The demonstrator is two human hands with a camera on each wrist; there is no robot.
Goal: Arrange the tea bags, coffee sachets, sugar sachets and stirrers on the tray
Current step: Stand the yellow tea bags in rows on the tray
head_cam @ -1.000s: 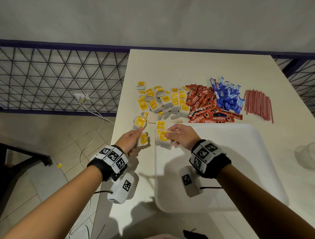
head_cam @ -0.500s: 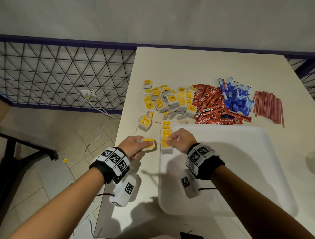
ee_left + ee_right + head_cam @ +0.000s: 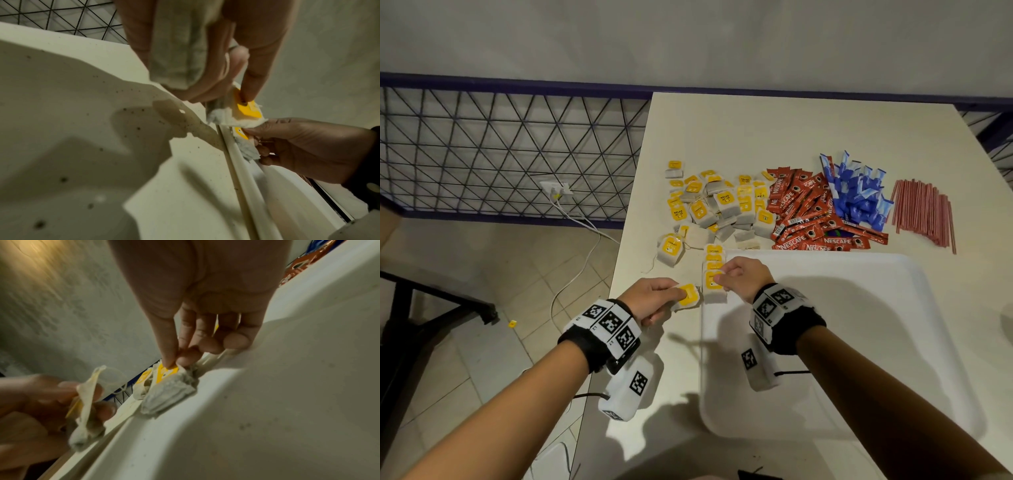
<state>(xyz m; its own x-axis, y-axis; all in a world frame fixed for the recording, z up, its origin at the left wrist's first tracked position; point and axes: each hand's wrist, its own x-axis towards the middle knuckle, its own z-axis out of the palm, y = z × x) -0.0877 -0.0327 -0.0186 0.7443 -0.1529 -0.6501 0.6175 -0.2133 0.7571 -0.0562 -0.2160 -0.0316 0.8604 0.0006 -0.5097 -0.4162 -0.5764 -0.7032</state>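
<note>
Cream worktop (image 3: 791, 137) carries a white tray (image 3: 859, 342) at its near edge. Beyond the tray's far rim lie heaps of yellow-tagged tea bags (image 3: 722, 205), red Nescafe coffee sachets (image 3: 808, 212), blue sugar sachets (image 3: 859, 195) and red stirrers (image 3: 924, 212). Left hand (image 3: 650, 301) pinches one tea bag (image 3: 688, 296) just outside the tray's left rim. Right hand (image 3: 743, 277) pinches a tea bag's tag (image 3: 713, 279) at the tray's far left corner.

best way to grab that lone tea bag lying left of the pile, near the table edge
Pinch the tea bag by its yellow tag, coming straight down from above. It lies flat on the table with the tag face up and apart from the pile, so the top is open. A judgement: the left hand is nearer but already holds one.
</note>
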